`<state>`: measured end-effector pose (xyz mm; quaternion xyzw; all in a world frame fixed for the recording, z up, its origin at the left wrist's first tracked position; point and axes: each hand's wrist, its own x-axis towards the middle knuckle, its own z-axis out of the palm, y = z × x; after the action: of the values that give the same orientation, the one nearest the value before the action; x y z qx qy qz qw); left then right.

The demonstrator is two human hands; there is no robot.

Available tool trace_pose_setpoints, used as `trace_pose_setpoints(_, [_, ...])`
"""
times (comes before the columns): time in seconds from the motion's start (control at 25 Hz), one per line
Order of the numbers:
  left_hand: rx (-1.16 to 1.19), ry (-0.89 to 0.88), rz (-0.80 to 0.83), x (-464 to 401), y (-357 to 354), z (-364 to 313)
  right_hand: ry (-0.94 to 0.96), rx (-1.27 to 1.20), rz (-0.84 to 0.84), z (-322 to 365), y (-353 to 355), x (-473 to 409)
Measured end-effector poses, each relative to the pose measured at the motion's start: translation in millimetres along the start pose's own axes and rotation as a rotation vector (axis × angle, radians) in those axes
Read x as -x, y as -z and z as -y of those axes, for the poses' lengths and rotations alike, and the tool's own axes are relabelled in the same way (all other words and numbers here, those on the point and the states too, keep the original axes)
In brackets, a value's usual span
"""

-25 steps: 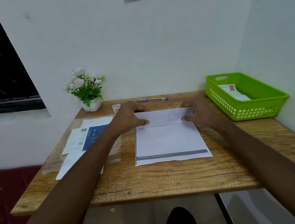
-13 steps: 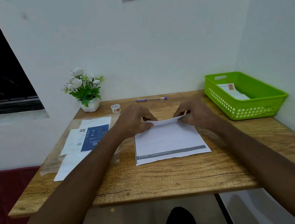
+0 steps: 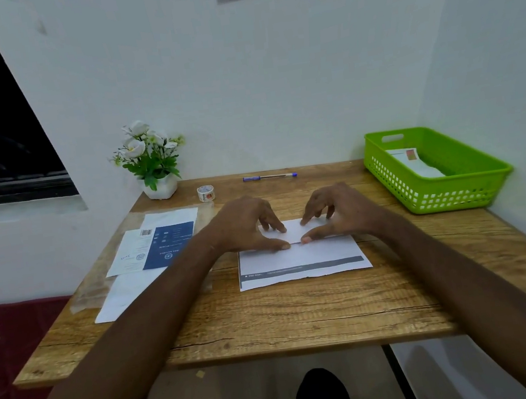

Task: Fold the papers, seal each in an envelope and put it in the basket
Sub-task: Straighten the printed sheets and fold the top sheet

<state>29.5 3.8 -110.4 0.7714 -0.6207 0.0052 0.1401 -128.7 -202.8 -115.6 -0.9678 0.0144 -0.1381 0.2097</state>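
A white paper [image 3: 302, 260] with a grey band near its front edge lies on the wooden table, its far part folded over toward me. My left hand [image 3: 246, 226] and my right hand [image 3: 339, 211] press down on the folded flap with fingertips and thumbs, which nearly meet at the middle of the flap's edge. A blue and white envelope [image 3: 155, 247] lies to the left on more white sheets in a clear sleeve. The green basket [image 3: 471, 180] at the right holds a sealed envelope [image 3: 414, 162].
A small tape roll [image 3: 205, 193] and a blue pen [image 3: 269, 176] lie near the back edge. A potted white flower [image 3: 151, 166] stands at the back left. Walls close in behind and on the right.
Both hands brought the paper's far edge toward me and laid it down; they moved from the flap's corners to its middle and now press it flat.
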Motion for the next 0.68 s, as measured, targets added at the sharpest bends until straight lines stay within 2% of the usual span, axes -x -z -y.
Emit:
trace_pose_setpoints(0.2, [-0.039, 0.036, 0.030, -2.9, -3.8, 0.1, -0.007, -0.012, -0.021, -0.4, -9.2, -6.6])
trace_pose_setpoints(0.44, [-0.169, 0.078, 0.188, -5.5, -2.9, -3.7, -0.045, 0.002, 0.007, -2.8, -17.7, -10.7])
trace_pose_setpoints(0.68, [-0.121, 0.080, 0.303, -7.3, -0.4, -2.1, -0.078, -0.030, 0.018, -15.2, -5.5, -9.6])
